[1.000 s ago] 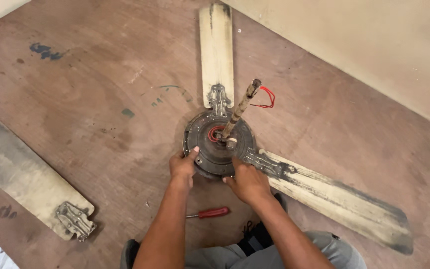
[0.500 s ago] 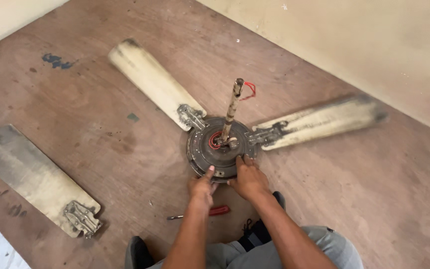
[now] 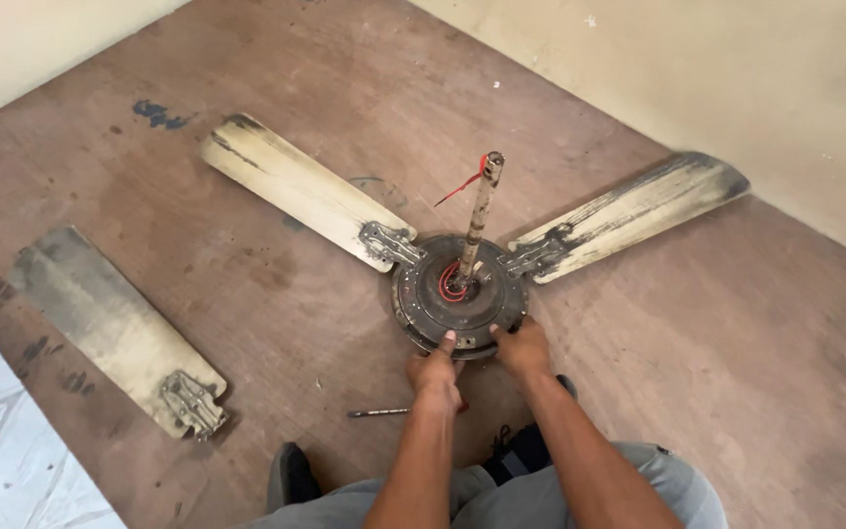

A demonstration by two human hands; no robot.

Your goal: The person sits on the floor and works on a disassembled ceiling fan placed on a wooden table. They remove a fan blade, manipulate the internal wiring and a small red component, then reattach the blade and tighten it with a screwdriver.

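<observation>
A dirty ceiling fan lies on the brown floor with its round motor housing (image 3: 438,299) facing up and a rusty rod (image 3: 478,216) with a red wire standing out of its middle. Two cream blades stay bolted on, one (image 3: 291,186) reaching up-left and one (image 3: 629,211) reaching up-right. My left hand (image 3: 433,370) grips the near rim of the housing with the thumb on top. My right hand (image 3: 521,345) holds the rim just right of it. A screwdriver (image 3: 384,412) with a red handle lies on the floor, partly hidden under my left wrist.
A third, loose blade (image 3: 115,328) with its metal bracket lies on the floor at the left. A cream wall (image 3: 736,88) runs along the upper right. A pale patterned floor patch (image 3: 2,460) shows at the bottom left. My knees and dark shoes (image 3: 291,475) are at the bottom edge.
The fan has turned on the floor under my hands: the blades have swung round, so one points up-left and one up-right. Both hands have stayed on the housing's near rim.
</observation>
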